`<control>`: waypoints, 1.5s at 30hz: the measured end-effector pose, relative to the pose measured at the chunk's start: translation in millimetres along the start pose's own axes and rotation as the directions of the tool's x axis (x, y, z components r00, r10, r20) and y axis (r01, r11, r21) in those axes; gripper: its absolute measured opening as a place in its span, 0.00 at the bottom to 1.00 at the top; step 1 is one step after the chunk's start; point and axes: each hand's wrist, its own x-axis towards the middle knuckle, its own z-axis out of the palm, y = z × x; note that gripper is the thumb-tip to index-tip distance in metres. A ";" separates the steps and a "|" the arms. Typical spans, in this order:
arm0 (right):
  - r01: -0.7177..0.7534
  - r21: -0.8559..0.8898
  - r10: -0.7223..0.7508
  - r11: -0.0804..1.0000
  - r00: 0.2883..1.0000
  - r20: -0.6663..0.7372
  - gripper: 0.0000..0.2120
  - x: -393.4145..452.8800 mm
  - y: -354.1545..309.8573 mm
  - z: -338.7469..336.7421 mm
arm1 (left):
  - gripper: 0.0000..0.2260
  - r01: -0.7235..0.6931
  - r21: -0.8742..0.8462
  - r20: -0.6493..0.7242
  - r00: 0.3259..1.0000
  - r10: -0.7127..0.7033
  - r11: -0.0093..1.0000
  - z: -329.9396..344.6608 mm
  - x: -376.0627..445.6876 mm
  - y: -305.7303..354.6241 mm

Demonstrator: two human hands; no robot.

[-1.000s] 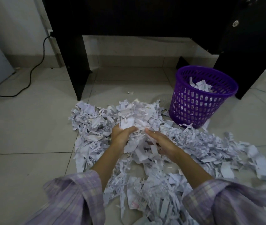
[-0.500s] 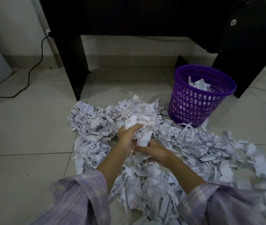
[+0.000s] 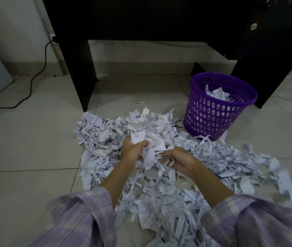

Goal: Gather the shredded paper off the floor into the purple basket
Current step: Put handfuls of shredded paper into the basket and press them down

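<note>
A wide heap of white shredded paper (image 3: 221,157) covers the tiled floor in front of me. My left hand (image 3: 132,148) and my right hand (image 3: 179,160) are pressed together in the middle of the heap, fingers curled round a bunch of shredded paper (image 3: 148,139) held between them. The purple basket (image 3: 218,106) stands upright at the far right of the heap, beyond my right hand, with some paper strips inside it.
A black desk leg (image 3: 81,68) stands behind the heap on the left and another black panel (image 3: 266,72) rises just behind the basket. A black cable (image 3: 38,73) runs along the floor at the far left. One stray paper scrap (image 3: 141,102) lies under the desk.
Both hands have closed in towards each other and squeezed the bunch of paper tighter between them. The heap and the basket stay where they were.
</note>
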 end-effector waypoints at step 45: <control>0.165 0.038 -0.162 0.986 0.984 -0.077 0.22 -8.8 -39.5 -19.1 | 0.21 -0.118 0.049 0.530 0.845 0.075 0.992 29.8 -32.9 6.9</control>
